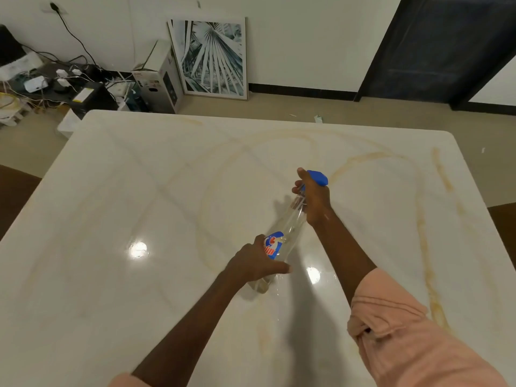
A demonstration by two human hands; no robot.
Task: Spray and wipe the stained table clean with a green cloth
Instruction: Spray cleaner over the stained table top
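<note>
I saw both hands on the bottle (282, 241), held tilted above the white surface (139, 191). Right hand (314, 201) was clenched round the neck, fingers (297, 189) curled at the trigger under the blue spray head (318, 177), nozzle pointing away from me. Left hand (257, 261) gripped the lower body beside the label, thumb (280, 268) stretched across the near side. Yellowish stains (441, 174) ringed the surface around the bottle. A picture (212, 57) leaned on the far wall.
</note>
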